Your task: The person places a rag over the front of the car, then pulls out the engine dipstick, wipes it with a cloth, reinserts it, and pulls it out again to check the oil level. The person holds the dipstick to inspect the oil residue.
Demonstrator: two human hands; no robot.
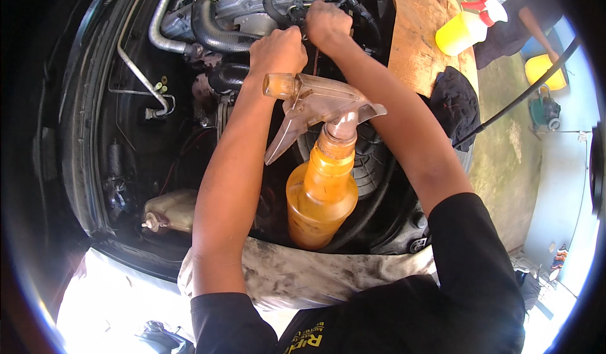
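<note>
Deep in the engine bay, my left hand (278,52) is closed in a fist beside a black ribbed hose (227,38). Just right of it and slightly farther away, my right hand (328,25) is also closed, close to the engine block (252,0). What either fist grips is hidden by the fingers. A thin reddish line (316,63) shows between the two wrists. Between my forearms stands an amber spray bottle (322,202) with a clear, dirty trigger head (322,98); neither hand is on it.
Brown cardboard (416,32) covers the right fender, with a yellow spray bottle (461,33) and dark cloth (453,101) there. A black rod (517,95) slants at right. Another person's hand (553,56) touches a yellow container (544,73). Stained cloth (353,272) drapes the near edge.
</note>
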